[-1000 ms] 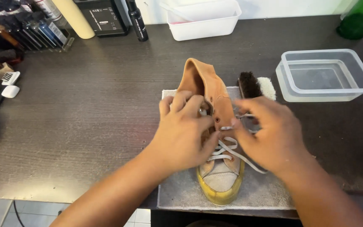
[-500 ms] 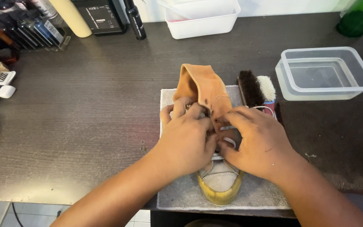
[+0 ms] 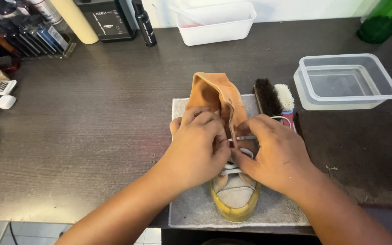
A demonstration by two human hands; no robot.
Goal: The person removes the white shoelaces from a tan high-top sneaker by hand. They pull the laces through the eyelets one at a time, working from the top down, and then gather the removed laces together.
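- Tan suede high-top shoe (image 3: 218,97), yellowed rubber toe: long axis runs away from us, toe towards us.
- Our left hand (image 3: 198,147) and right hand (image 3: 275,152): fingers pinching its grey laces (image 3: 246,137).

A: One view only, from the head, tipped steeply down at the dark worktop (image 3: 91,136), facing away from the body toward the far wall.

B: How near?

A: Close. Both forearms rise from the bottom edge, and the hands, left (image 3: 196,149) and right (image 3: 273,156), sit dead centre. The worktop's near edge shows at the bottom.
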